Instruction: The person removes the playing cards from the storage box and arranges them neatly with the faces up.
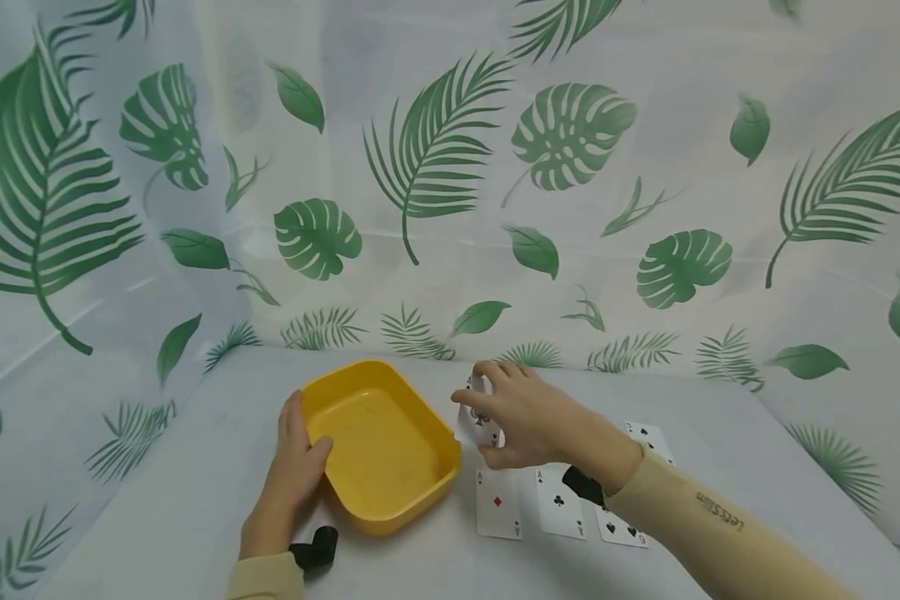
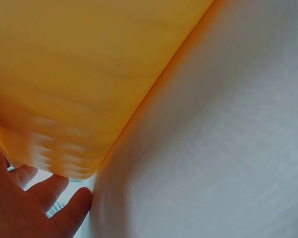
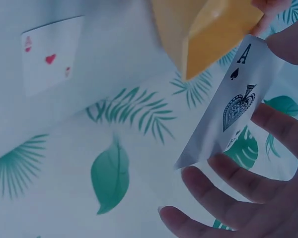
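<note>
My left hand (image 1: pixel 296 458) grips the left side of a yellow plastic tray (image 1: pixel 378 454), thumb over the rim and fingers along the outer wall. Nothing lies inside the tray. In the left wrist view, the tray's yellow outside (image 2: pixel 89 74) fills the upper left, with fingers at its far end. To the right of the tray, my right hand (image 1: pixel 528 417) pinches an ace of spades (image 1: pixel 480 423) between thumb and fingers. The right wrist view shows this ace of spades (image 3: pixel 238 99) tilted, held by its edges, its face towards the camera.
Face-up cards lie on the white table: an ace of diamonds (image 1: pixel 498 518), an ace of clubs (image 1: pixel 558 512), and black-suited cards (image 1: pixel 648 437) partly behind the right forearm. An ace of hearts (image 3: pixel 52 74) shows in the right wrist view. A leaf-patterned sheet (image 1: pixel 435 275) rises behind.
</note>
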`<action>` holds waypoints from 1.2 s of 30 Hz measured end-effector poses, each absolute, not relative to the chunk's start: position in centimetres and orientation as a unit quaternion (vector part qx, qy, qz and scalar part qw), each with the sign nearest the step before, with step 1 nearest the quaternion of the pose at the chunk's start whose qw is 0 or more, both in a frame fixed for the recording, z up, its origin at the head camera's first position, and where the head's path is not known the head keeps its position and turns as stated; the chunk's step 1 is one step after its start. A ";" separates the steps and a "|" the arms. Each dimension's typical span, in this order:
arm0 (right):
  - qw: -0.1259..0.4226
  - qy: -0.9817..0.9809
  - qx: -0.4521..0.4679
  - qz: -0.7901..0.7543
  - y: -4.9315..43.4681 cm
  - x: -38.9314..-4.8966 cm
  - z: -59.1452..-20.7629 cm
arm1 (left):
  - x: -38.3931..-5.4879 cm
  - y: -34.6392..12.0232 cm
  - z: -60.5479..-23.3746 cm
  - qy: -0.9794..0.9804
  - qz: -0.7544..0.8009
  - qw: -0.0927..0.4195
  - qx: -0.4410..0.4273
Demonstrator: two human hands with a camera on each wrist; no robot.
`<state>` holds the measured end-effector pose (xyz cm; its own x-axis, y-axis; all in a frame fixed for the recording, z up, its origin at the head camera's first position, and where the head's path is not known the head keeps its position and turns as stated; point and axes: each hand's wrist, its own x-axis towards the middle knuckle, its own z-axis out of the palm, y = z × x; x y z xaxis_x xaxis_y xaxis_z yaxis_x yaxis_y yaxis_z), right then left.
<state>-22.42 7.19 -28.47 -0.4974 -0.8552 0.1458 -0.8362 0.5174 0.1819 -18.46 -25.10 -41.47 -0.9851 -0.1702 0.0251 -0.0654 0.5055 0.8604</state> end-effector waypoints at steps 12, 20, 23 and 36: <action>0.072 -0.883 0.460 -0.053 13.0 -19.7 -30.1 | -18.3 -25.1 -41.4 -0.869 -0.489 0.040 0.069; 0.045 -0.903 0.425 -0.039 17.9 -18.2 -32.2 | -18.3 -25.0 -41.1 -0.871 -0.484 0.036 0.073; 0.053 -0.907 0.414 -0.048 19.6 -17.9 -32.8 | -18.2 -24.9 -41.1 -0.870 -0.487 0.032 0.073; 0.064 -0.916 0.388 -0.081 26.9 -17.3 -34.4 | -18.3 -24.8 -41.0 -0.870 -0.486 0.026 0.072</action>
<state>-17.30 26.86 -34.39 -0.6914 -0.7204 0.0539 -0.6998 0.6864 0.1980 -18.25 -24.84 -40.99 -0.9882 -0.1508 -0.0254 -0.1007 0.5163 0.8504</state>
